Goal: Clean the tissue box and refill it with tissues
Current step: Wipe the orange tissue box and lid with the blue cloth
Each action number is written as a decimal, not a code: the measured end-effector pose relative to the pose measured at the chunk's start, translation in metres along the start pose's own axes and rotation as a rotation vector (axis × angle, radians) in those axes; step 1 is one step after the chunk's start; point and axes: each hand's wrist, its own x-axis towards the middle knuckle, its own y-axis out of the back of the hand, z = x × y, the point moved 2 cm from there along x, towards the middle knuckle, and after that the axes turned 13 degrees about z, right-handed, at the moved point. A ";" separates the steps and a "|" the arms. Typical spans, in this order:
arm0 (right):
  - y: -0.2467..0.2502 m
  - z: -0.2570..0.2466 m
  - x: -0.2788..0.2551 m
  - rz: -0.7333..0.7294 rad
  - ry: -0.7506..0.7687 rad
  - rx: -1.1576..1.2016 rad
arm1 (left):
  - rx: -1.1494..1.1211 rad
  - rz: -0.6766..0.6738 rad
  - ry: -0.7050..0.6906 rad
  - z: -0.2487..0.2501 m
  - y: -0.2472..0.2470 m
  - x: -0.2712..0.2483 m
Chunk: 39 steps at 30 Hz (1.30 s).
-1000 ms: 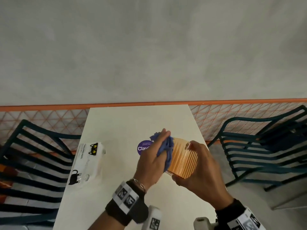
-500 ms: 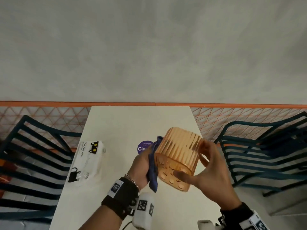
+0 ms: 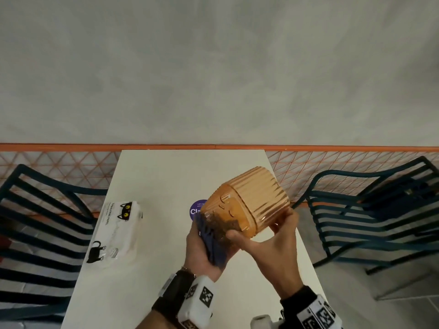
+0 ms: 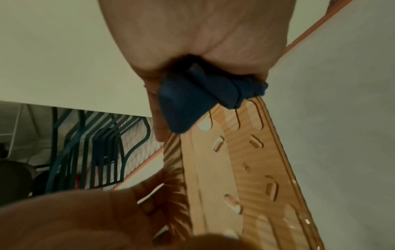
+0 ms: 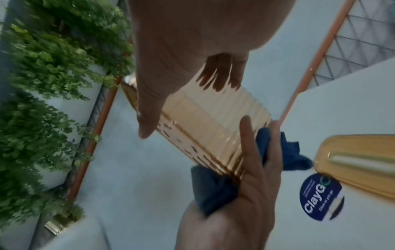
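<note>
Wiping is under way, by the look of it: the ribbed, translucent orange plastic tissue box [image 3: 251, 200] is held in the air above the near half of the white rectangular table [image 3: 166, 176], tipped so its slotted underside faces the camera. The right hand [image 3: 273, 245] grips it, thumb on the near lower edge and fingers curled behind the far side. The left hand [image 3: 204, 248] cups a crumpled dark blue cleaning cloth [image 3: 213, 243] in its palm and presses it against the box's lower left corner; the left wrist view shows the cloth bunched against the slotted base.

Cleaning seems partly done at best, and the pictures cannot show which faces are finished. Refilling is not begun: the white soft pack of tissues printed with black cats [image 3: 116, 231] lies well apart on the table's left side, apparently unopened. What looks like the box's orange lid [image 5: 361, 162] rests on the table beside a round purple sticker [image 3: 197, 208], so it must still go back on.
</note>
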 end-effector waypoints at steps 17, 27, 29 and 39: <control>-0.024 0.025 0.014 -0.091 0.285 -0.310 | 0.393 0.240 -0.181 -0.024 -0.013 -0.014; -0.020 0.006 0.015 -0.470 0.348 -0.217 | 1.254 0.027 -1.420 -0.004 -0.028 -0.037; -0.016 0.010 0.011 -0.571 0.276 -0.213 | 1.339 -0.016 -1.590 0.008 -0.027 -0.028; 0.004 0.061 -0.007 -0.779 0.202 -0.385 | 1.317 0.527 -0.973 0.029 0.072 -0.004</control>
